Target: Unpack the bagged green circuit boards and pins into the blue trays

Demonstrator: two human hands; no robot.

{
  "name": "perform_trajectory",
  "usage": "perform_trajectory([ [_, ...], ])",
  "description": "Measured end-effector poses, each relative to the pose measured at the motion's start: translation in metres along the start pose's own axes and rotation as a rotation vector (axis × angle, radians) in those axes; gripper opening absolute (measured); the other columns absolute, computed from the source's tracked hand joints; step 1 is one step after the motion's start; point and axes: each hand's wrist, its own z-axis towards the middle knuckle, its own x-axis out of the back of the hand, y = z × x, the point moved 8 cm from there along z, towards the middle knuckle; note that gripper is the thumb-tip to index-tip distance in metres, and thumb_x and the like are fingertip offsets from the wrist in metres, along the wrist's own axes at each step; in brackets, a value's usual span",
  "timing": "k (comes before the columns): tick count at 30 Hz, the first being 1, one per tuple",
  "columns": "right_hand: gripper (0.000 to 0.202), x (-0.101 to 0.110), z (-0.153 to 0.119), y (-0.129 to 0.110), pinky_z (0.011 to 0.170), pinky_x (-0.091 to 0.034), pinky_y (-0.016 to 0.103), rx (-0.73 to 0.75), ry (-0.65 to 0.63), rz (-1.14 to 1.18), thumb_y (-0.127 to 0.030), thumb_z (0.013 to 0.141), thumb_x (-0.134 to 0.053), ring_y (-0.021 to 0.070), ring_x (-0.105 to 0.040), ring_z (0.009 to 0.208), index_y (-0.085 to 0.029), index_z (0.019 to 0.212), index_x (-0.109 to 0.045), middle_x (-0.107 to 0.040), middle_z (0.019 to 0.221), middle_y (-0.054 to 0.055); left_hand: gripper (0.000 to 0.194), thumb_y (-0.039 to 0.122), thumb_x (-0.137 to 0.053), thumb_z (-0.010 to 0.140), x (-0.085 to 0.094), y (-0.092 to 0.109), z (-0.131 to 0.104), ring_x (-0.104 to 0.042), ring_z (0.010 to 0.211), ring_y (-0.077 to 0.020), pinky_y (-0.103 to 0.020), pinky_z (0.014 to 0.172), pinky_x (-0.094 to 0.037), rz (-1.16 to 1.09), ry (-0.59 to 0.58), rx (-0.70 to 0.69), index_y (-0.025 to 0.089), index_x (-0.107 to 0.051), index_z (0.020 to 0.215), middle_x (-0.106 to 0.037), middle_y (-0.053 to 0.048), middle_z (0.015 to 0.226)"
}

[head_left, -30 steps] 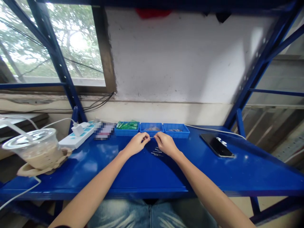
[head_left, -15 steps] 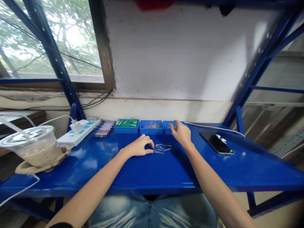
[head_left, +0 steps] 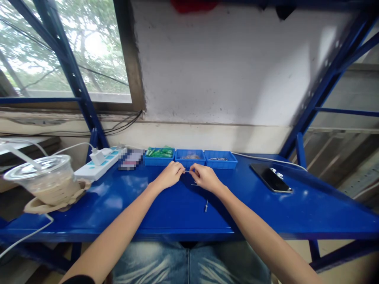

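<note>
Both hands meet near the middle of the blue table, just in front of the small bins. A thin metal pin [head_left: 186, 171] spans the gap between them. My left hand [head_left: 173, 174] pinches its left end, and my right hand [head_left: 202, 176] grips the right end. Under my right hand another thin pin [head_left: 194, 184] lies on the table, partly hidden. Closer to me rests a short metal piece with a thin shank [head_left: 206, 206]. The right-hand blue bin [head_left: 221, 164] holds several metal pins.
Beside it stand a middle blue bin [head_left: 190, 162] with small clear items and a left blue bin [head_left: 159, 161] of green packets. A phone [head_left: 271, 179] with white earbuds lies right. At left are a power strip [head_left: 100, 166] and an iced drink cup [head_left: 50, 183].
My right hand has come from the right-hand bin toward my left hand, which moved slightly up. The loose group of pins is no longer visible, and a short metal piece now lies nearer me.
</note>
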Motion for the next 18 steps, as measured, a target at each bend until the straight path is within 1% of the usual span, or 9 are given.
perform_trajectory([
  [3,0.013,0.001,0.000,0.004,0.058,-0.031,0.021,-0.027,-0.003,-0.036,-0.026,0.090,-0.042,0.0127,-0.057,0.066,-0.022,0.090,-0.054,-0.063,0.076,0.000,0.033,0.030,-0.031,0.092,0.002,0.005,-0.001,-0.049,0.083,-0.0188,-0.032,0.079,-0.039,-0.037,0.004,0.011,0.017,-0.057,0.077,-0.060,-0.004,0.081],
  [7,0.017,0.002,0.001,0.012,0.060,-0.031,0.023,-0.090,-0.019,-0.077,-0.029,0.093,-0.038,0.0158,-0.060,0.070,-0.021,0.093,-0.054,-0.065,0.077,0.002,0.022,0.033,-0.040,0.089,0.007,0.012,-0.003,-0.052,0.080,-0.0173,-0.029,0.073,-0.040,-0.141,0.062,0.038,0.019,-0.056,0.085,-0.060,-0.002,0.081],
  [10,0.021,0.004,0.001,0.014,0.060,-0.031,0.023,-0.105,-0.006,-0.082,-0.029,0.094,-0.035,0.0159,-0.061,0.070,-0.021,0.090,-0.054,-0.065,0.076,0.003,0.017,0.031,-0.043,0.088,0.011,0.015,-0.003,-0.052,0.078,-0.0165,-0.028,0.070,-0.040,-0.153,0.100,0.035,0.020,-0.055,0.084,-0.059,-0.001,0.078],
  [12,0.021,0.005,0.001,0.013,0.059,-0.030,0.022,-0.092,0.002,-0.061,-0.030,0.094,-0.036,0.0147,-0.060,0.067,-0.020,0.090,-0.054,-0.065,0.074,0.003,0.018,0.031,-0.042,0.089,0.012,0.013,-0.002,-0.053,0.078,-0.0168,-0.028,0.071,-0.039,-0.144,0.116,0.040,0.019,-0.055,0.082,-0.060,-0.001,0.078],
  [15,0.018,0.006,0.000,0.006,0.056,-0.029,0.021,-0.048,0.008,-0.022,-0.034,0.091,-0.042,0.0126,-0.057,0.060,-0.020,0.095,-0.053,-0.063,0.071,0.001,0.022,0.031,-0.038,0.090,0.011,0.009,-0.001,-0.054,0.078,-0.0171,-0.028,0.071,-0.039,-0.140,0.119,0.066,0.019,-0.054,0.079,-0.061,-0.002,0.077],
  [18,0.014,0.009,0.000,-0.001,0.056,-0.030,0.020,-0.002,0.029,-0.035,-0.031,0.090,-0.044,0.0115,-0.056,0.061,-0.021,0.094,-0.053,-0.064,0.075,0.001,0.028,0.033,-0.035,0.091,0.009,0.006,-0.001,-0.056,0.074,-0.0164,-0.027,0.068,-0.039,-0.156,0.101,0.079,0.018,-0.053,0.074,-0.060,-0.002,0.072],
])
